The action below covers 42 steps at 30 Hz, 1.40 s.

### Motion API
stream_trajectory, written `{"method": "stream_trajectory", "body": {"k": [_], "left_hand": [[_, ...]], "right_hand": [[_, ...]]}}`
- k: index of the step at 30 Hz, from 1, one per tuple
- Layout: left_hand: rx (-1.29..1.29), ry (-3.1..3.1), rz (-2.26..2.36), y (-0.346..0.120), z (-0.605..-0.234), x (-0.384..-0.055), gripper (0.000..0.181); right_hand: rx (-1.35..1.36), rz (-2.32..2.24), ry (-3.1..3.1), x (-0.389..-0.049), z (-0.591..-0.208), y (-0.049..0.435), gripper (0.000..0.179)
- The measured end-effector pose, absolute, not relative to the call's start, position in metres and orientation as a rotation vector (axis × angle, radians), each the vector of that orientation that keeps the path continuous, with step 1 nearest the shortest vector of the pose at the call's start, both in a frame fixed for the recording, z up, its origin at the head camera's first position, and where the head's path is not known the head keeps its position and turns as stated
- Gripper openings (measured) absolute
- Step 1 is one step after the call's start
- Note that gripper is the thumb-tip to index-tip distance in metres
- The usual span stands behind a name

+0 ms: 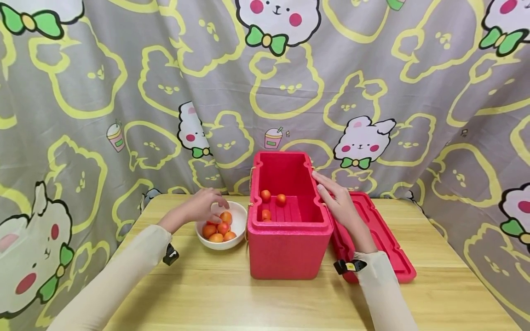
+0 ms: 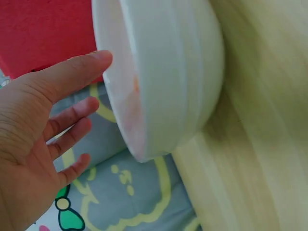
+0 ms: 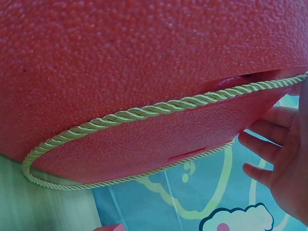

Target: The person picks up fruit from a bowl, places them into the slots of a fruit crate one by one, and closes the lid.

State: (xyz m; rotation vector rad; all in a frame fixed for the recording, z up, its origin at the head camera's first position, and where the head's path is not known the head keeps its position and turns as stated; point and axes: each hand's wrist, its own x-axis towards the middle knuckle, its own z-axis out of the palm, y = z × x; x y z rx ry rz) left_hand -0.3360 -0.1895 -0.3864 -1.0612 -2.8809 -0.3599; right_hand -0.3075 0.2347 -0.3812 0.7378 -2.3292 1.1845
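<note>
My left hand (image 1: 205,205) hovers at the white bowl (image 1: 221,245), fingers loosely bent above several small round orange-red fruits (image 1: 216,237). In the left wrist view the left hand (image 2: 53,115) is spread by the bowl's rim (image 2: 130,72), with nothing between thumb and fingers. My right hand (image 1: 339,202) rests on the right edge of the red foam box (image 1: 285,253), fingers fairly straight. Inside that uncovered box lie a few similar fruits (image 1: 281,200). The right wrist view shows the right hand (image 3: 279,154) alongside the box wall (image 3: 120,57).
A red lid (image 1: 391,243) lies on the wooden table (image 1: 207,294), right of the box. Gold twisted cord (image 3: 159,109) loops along the box's side. Behind the table hangs a patterned grey curtain (image 1: 232,82). Both wrists wear dark straps.
</note>
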Motion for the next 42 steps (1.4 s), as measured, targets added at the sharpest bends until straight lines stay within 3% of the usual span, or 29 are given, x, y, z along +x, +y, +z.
{"method": "stream_trajectory", "body": {"k": [19, 36, 42], "left_hand": [[-1.166, -2.834, -0.236, -0.184, -0.421, -0.337, 0.028], [-1.139, -2.844, -0.213, -0.172, -0.428, -0.339, 0.024], [-1.114, -2.868, -0.291, -0.174, -0.425, -0.34, 0.031]], "right_hand": [[0.732, 1.186, -2.332, -0.308, -0.382, 0.235, 0.048], [0.737, 1.186, -2.331, -0.307, -0.381, 0.234, 0.049], [0.742, 1.169, -2.33, -0.306, -0.381, 0.234, 0.048]]}}
